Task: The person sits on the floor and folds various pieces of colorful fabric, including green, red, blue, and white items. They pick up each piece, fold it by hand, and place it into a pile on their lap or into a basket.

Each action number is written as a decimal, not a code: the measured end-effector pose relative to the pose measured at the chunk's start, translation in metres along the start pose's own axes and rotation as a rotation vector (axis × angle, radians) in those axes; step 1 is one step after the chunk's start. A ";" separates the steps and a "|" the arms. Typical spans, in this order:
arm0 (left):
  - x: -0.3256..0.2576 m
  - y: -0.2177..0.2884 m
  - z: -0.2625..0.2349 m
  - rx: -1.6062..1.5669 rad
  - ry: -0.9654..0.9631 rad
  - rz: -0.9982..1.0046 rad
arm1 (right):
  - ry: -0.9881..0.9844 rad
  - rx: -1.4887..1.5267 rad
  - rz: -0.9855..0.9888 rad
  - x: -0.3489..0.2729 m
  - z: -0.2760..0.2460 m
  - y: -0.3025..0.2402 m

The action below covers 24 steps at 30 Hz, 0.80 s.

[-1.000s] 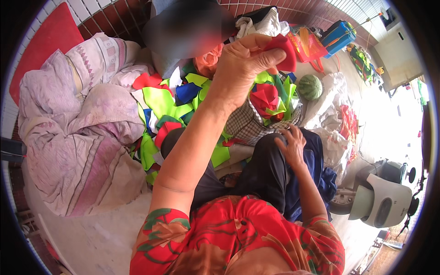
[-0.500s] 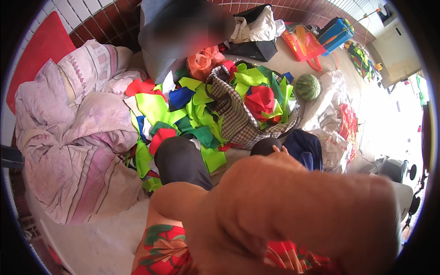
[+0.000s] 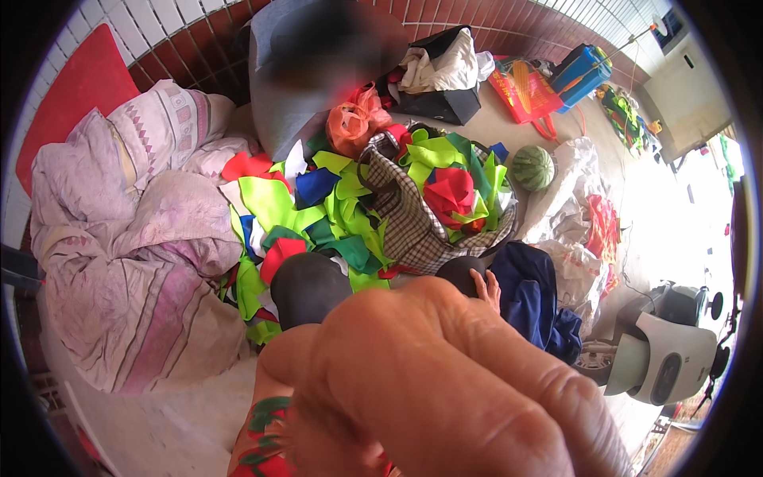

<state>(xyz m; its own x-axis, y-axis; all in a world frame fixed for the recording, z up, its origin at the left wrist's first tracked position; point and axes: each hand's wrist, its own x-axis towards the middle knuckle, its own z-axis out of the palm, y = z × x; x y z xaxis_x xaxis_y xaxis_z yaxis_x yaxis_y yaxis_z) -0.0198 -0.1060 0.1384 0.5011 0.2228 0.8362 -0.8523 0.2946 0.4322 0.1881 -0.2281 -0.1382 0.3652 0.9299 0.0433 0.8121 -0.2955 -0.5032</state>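
Observation:
My left hand (image 3: 445,381) looms large and close across the lower middle. Its fingers are bent and point to the lower right; the fingertips run out of the picture, so any held thing is hidden. Behind it, my right hand (image 3: 488,288) rests with fingers apart on my dark-covered right knee (image 3: 458,275). Beyond my knees lies a heap of cloth scraps (image 3: 338,208) in lime, green, red, blue and white. Beside it a checked bag (image 3: 409,230) stands open, filled with similar scraps (image 3: 449,191). Dark blue cloth (image 3: 520,298) lies next to my right hand.
Pale patterned bedding (image 3: 151,262) is piled at left. Behind the scraps are an orange plastic bag (image 3: 355,123) and a grey shape (image 3: 274,87) with a blurred patch. A watermelon (image 3: 532,168), white plastic sacking (image 3: 566,199) and a white-and-grey machine (image 3: 671,358) stand at right.
My left hand has swung lower and left, and its fingers now show more sharply. More of my right hand, the blue cloth and the machine has come into view.

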 end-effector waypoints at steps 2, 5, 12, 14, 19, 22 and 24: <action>-0.002 -0.001 -0.005 -0.011 -0.006 -0.011 | 0.005 0.031 -0.010 -0.003 0.002 0.005; -0.004 -0.003 -0.005 0.012 0.035 0.013 | -0.050 0.013 0.038 0.009 -0.019 -0.031; 0.007 -0.017 0.008 -0.004 0.010 0.014 | -0.029 0.003 0.063 0.001 -0.016 -0.023; 0.008 -0.017 0.009 0.026 0.023 0.029 | -0.048 0.010 0.029 0.007 -0.018 -0.027; 0.009 -0.016 0.001 -0.018 -0.015 0.007 | -0.012 0.038 0.065 0.005 -0.023 -0.044; 0.002 -0.013 -0.001 -0.041 -0.012 0.033 | -0.014 0.002 0.073 -0.001 -0.021 -0.025; 0.003 -0.010 -0.001 -0.049 -0.012 0.035 | -0.023 -0.007 0.085 -0.001 -0.023 -0.027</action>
<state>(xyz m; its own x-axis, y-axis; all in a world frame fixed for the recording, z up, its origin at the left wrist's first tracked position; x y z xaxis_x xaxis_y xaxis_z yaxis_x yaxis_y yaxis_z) -0.0094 -0.1079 0.1362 0.4688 0.2232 0.8547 -0.8609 0.3322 0.3854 0.1766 -0.2263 -0.1046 0.4225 0.9062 -0.0195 0.7815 -0.3751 -0.4986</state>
